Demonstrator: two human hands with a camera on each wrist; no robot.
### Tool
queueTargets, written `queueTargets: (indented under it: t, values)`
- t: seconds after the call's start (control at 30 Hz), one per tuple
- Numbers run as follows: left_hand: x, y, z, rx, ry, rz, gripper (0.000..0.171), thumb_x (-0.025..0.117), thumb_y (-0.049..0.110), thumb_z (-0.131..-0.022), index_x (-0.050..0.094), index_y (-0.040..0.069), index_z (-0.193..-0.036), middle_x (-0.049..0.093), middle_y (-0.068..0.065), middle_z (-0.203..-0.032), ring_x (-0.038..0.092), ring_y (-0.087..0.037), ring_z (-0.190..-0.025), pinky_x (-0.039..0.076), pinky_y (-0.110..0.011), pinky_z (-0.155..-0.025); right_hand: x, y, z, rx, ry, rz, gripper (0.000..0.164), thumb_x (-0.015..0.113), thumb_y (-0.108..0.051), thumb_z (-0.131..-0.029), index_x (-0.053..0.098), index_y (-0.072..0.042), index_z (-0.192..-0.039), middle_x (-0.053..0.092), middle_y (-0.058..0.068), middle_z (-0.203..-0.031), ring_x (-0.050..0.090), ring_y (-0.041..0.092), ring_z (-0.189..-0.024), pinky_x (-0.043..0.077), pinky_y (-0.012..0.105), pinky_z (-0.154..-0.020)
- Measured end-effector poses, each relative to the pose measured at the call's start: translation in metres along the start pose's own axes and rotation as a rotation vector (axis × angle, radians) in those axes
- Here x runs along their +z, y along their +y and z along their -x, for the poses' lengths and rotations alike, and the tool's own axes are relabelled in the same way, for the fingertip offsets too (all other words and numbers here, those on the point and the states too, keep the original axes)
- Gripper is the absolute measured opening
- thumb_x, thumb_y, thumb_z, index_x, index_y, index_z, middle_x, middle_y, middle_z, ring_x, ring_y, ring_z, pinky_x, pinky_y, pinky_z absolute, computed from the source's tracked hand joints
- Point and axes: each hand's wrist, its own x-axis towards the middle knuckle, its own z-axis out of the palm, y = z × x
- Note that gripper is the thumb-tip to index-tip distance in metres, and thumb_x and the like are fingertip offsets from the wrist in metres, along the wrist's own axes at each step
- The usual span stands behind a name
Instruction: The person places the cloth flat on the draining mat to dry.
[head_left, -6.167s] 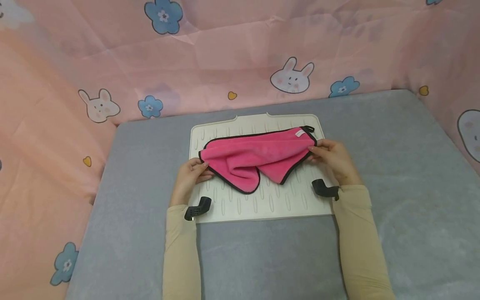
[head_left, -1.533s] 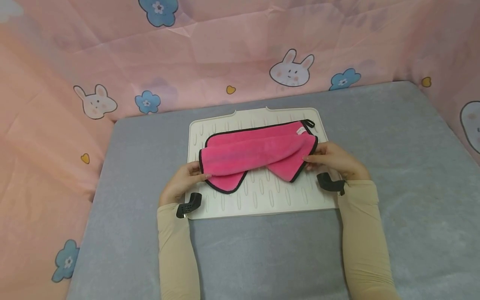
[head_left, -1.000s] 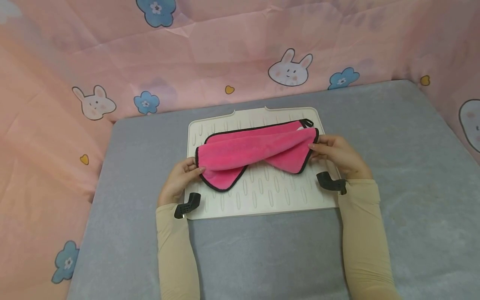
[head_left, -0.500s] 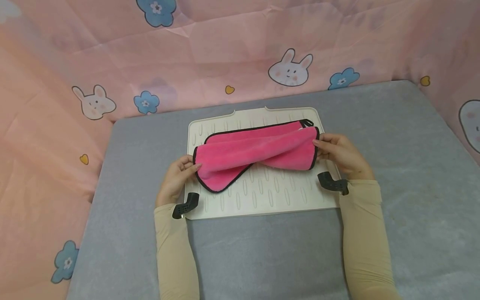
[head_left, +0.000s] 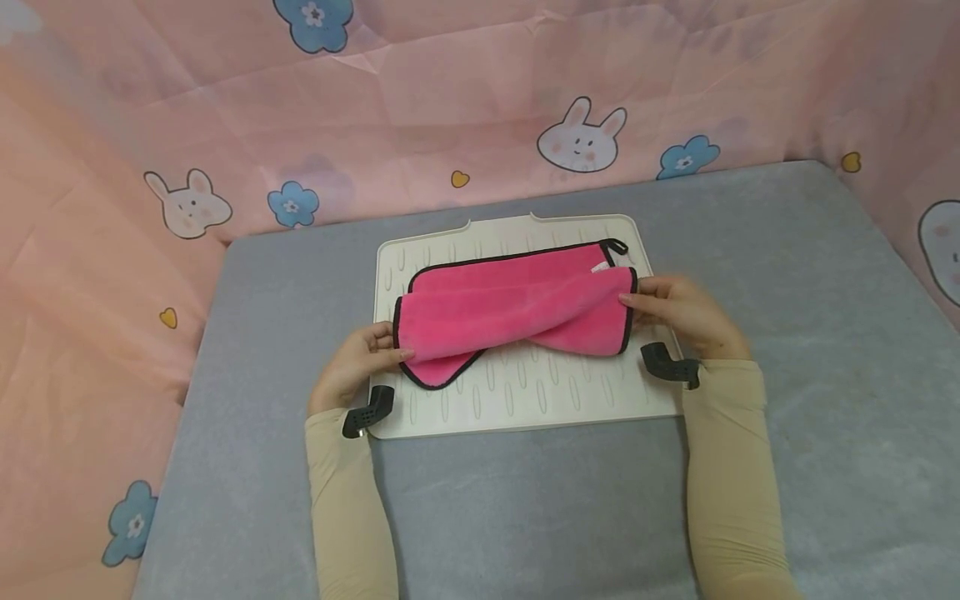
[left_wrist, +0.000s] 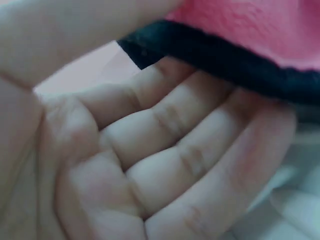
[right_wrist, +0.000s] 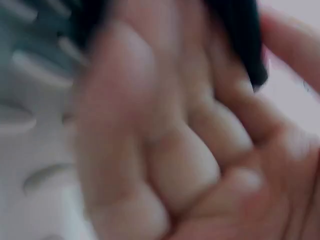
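A pink towel (head_left: 480,317) with black edging lies partly folded over itself above a cream ribbed mat (head_left: 525,400). At its left edge my left hand (head_left: 358,362) pinches the cloth, thumb on top and fingers beneath. On the opposite side my right hand (head_left: 686,312) pinches the right edge in the same way. The left wrist view shows the towel's black trim (left_wrist: 220,60) resting over the fingers. In the right wrist view the black trim (right_wrist: 240,40) passes between thumb and fingers, blurred. A white tag and black loop show at the towel's far right corner.
The mat rests on a table with a grey cover (head_left: 525,508). A pink curtain (head_left: 450,100) printed with rabbits and flowers hangs behind and at the sides. A black wrist camera (head_left: 369,411) sits at the left cuff, another (head_left: 667,365) at the right.
Over the last seconds the towel's near flap has been drawn flatter and its edges straighter. In the last half second both hands have lowered slightly toward the near side, still holding it.
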Motion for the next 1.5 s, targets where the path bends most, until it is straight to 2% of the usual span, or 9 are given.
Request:
queueTargets:
  t: [0.1, 0.27, 0.43, 0.57, 0.7, 0.87, 1.07, 1.27, 1.5]
  values:
    - [-0.0007, -0.0004, 0.0003, -0.027, -0.022, -0.033, 0.046, 0.063, -0.002, -0.085, 0.046, -0.015, -0.126, 0.063, -0.018, -0.107, 0.064, -0.010, -0.084, 0.053, -0.025, -0.073, -0.0010, -0.0002, 0.0021, 0.050, -0.090, 0.116, 0.036, 0.060, -0.018, -0.093, 0.057, 0.013, -0.111, 0.070, 0.003, -0.087, 0.067, 0.015, -0.079, 0.053, 0.028, -0.075]
    - [-0.0008, -0.0010, 0.0001, -0.034, -0.023, -0.060, 0.045, 0.062, -0.001, -0.086, 0.046, -0.016, -0.126, 0.064, -0.017, -0.104, 0.063, -0.008, -0.083, 0.053, -0.024, -0.073, 0.0002, -0.0007, 0.0030, 0.102, -0.182, 0.212, 0.038, 0.065, -0.018, -0.090, 0.057, 0.011, -0.112, 0.067, 0.011, -0.093, 0.064, 0.021, -0.083, 0.052, 0.029, -0.077]
    - [-0.0005, -0.0017, -0.0002, -0.023, 0.000, -0.099, 0.030, 0.060, 0.001, -0.089, 0.052, -0.015, -0.114, 0.066, -0.005, -0.083, 0.060, -0.007, -0.070, 0.051, -0.022, -0.066, 0.0005, -0.0014, 0.0045, 0.151, -0.257, 0.284, 0.033, 0.070, -0.015, -0.084, 0.060, 0.009, -0.103, 0.063, 0.009, -0.083, 0.058, 0.019, -0.076, 0.048, 0.026, -0.067]
    - [0.0002, -0.0028, -0.0010, -0.028, 0.016, -0.127, 0.020, 0.059, 0.004, -0.091, 0.054, -0.010, -0.105, 0.061, 0.002, -0.070, 0.056, -0.008, -0.059, 0.049, -0.021, -0.060, 0.0009, -0.0008, 0.0035, 0.140, -0.291, 0.279, 0.024, 0.070, -0.011, -0.084, 0.062, 0.010, -0.094, 0.062, 0.010, -0.075, 0.056, 0.017, -0.067, 0.046, 0.024, -0.060]
    - [0.0008, -0.0033, -0.0017, -0.021, 0.023, -0.111, 0.016, 0.057, 0.004, -0.092, 0.053, -0.009, -0.102, 0.060, 0.003, -0.069, 0.055, -0.008, -0.057, 0.048, -0.021, -0.058, -0.0002, 0.0011, 0.0024, 0.108, -0.277, 0.225, 0.022, 0.063, -0.008, -0.089, 0.060, 0.012, -0.098, 0.065, 0.012, -0.076, 0.062, 0.018, -0.068, 0.051, 0.025, -0.066]
    - [0.0018, -0.0014, -0.0021, 0.010, 0.074, -0.074, 0.013, 0.057, 0.005, -0.093, 0.052, -0.006, -0.096, 0.059, 0.002, -0.069, 0.053, -0.009, -0.054, 0.046, -0.022, -0.055, -0.0019, 0.0020, 0.0015, 0.037, -0.151, 0.131, 0.026, 0.053, -0.011, -0.096, 0.052, 0.013, -0.106, 0.065, 0.005, -0.082, 0.064, 0.017, -0.075, 0.053, 0.028, -0.072]
    - [0.0024, -0.0001, -0.0025, 0.036, 0.126, -0.002, 0.009, 0.056, 0.005, -0.093, 0.050, -0.002, -0.093, 0.057, 0.002, -0.066, 0.049, -0.010, -0.049, 0.045, -0.023, -0.051, -0.0029, 0.0015, 0.0008, -0.068, -0.054, -0.003, 0.017, 0.049, -0.012, -0.098, 0.054, 0.004, -0.094, 0.064, 0.001, -0.079, 0.063, 0.016, -0.072, 0.053, 0.029, -0.069]
    - [0.0013, 0.0010, -0.0017, 0.052, 0.133, 0.054, 0.010, 0.055, 0.006, -0.094, 0.050, -0.001, -0.091, 0.056, 0.004, -0.061, 0.050, -0.007, -0.045, 0.042, -0.022, -0.045, -0.0038, 0.0003, 0.0020, -0.058, -0.017, -0.035, 0.015, 0.051, -0.016, -0.098, 0.055, -0.006, -0.087, 0.056, -0.002, -0.073, 0.056, 0.014, -0.066, 0.048, 0.029, -0.063]
    - [0.0007, -0.0021, -0.0025, 0.003, 0.108, 0.015, 0.012, 0.059, 0.007, -0.092, 0.051, -0.003, -0.094, 0.058, 0.004, -0.064, 0.054, -0.006, -0.053, 0.044, -0.021, -0.052, -0.0031, 0.0030, 0.0002, -0.001, -0.061, 0.023, 0.019, 0.054, -0.012, -0.096, 0.052, 0.004, -0.085, 0.056, 0.002, -0.063, 0.059, 0.014, -0.061, 0.053, 0.028, -0.062]
